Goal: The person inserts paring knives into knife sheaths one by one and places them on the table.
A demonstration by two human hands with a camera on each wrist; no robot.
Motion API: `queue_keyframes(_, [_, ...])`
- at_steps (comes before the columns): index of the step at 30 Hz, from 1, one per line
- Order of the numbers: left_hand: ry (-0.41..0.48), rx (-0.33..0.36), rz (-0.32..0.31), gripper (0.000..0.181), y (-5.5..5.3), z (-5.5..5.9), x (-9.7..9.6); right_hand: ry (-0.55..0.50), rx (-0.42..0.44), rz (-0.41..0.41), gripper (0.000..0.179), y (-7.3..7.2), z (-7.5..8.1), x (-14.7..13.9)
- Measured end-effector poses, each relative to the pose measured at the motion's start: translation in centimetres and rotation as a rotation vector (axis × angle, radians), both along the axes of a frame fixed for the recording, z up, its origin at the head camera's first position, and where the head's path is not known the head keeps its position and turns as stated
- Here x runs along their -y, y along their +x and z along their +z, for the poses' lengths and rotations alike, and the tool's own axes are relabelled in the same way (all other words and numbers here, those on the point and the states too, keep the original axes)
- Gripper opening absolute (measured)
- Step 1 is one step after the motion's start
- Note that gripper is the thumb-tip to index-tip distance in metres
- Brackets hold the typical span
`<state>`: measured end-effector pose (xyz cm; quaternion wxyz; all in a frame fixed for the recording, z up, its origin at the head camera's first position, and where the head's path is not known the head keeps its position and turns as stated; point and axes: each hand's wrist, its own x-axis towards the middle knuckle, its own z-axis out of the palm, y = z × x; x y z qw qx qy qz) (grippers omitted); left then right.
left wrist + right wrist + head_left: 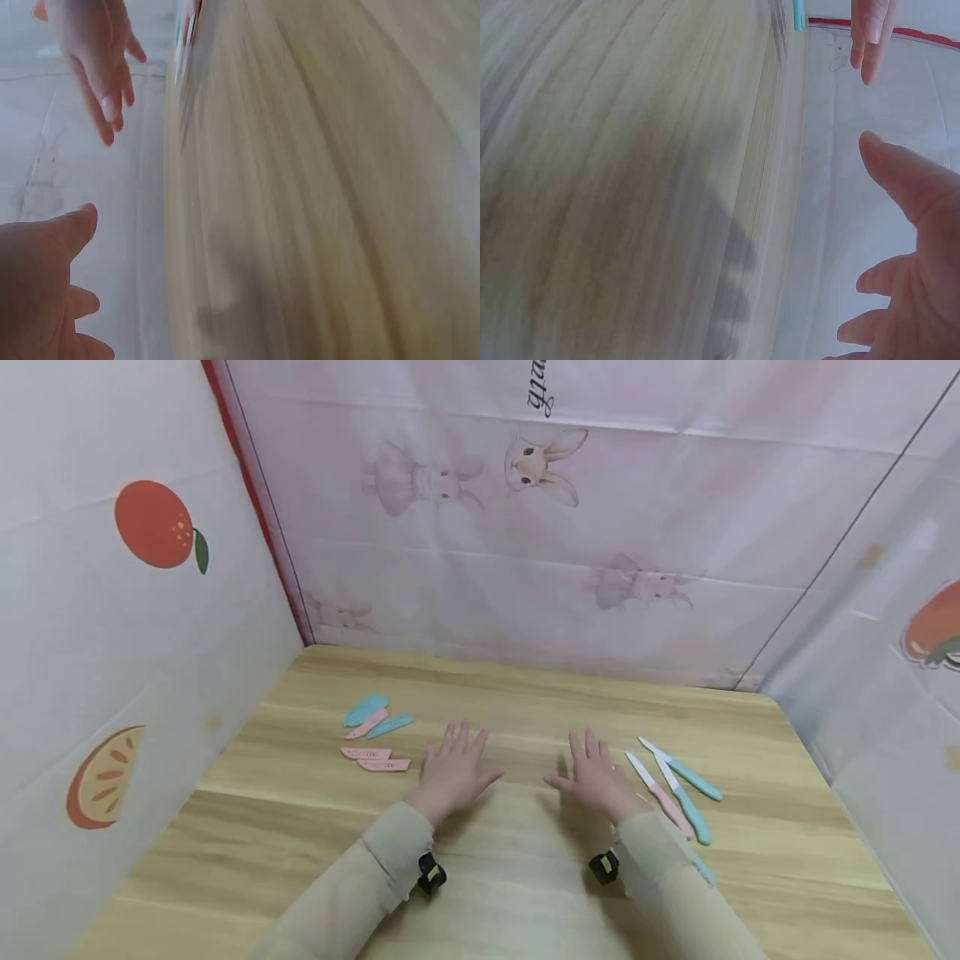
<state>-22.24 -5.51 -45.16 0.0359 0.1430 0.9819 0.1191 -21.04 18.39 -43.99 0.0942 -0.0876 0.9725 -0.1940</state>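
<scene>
My left hand (453, 777) is held palm down with fingers spread, above the middle of the table and holding nothing. My right hand (596, 781) faces it across a gap, fingers also extended and bare of any object. Just left of the left hand lie two pink blade covers (384, 766) with dark lettering. Beyond these sit two blue covers (391, 726) and a pink one (367, 724) in a loose cluster. Beside the right hand are a pink-handled knife (671, 810) and two blue-handled knives (693, 818). Another blue handle (703, 868) is partly hidden by the right sleeve.
The wooden table (510, 877) has rounded far corners. A pale curtain with rabbit prints (480, 568) hangs behind it, and white fruit-printed sheets (172, 635) flank both sides. Each wrist wears a small black camera (431, 874).
</scene>
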Motion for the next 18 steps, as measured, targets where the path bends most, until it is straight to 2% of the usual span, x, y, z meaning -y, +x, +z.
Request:
queue_keyframes(4, [-0.007,-0.047,-0.015,0.072,-0.7,-0.2,1.0,-0.014,0.008,0.002,0.095,0.5,-0.3,-0.5])
queue_keyframes(7, [0.023,-0.044,-0.006,0.069,-1.7,-0.1,2.8,-0.019,0.008,0.001,0.092,0.7,-0.4,-0.9])
queue_keyframes(10, [0.066,-0.046,0.032,0.063,-3.2,0.2,5.6,-0.004,0.011,0.003,0.090,0.8,-0.6,-1.4])
queue_keyframes(12, [0.066,-0.089,0.042,0.055,-4.6,0.3,7.8,-0.003,0.008,0.004,0.090,0.9,-0.7,-1.7])
queue_keyframes(15, [0.078,-0.092,0.153,0.041,-7.0,0.3,11.5,-0.011,-0.010,0.006,0.088,0.8,-0.6,-2.1])
queue_keyframes(18, [0.066,0.000,0.274,0.038,-9.0,-0.2,15.2,-0.024,-0.016,-0.005,0.089,0.9,-0.5,-3.0])
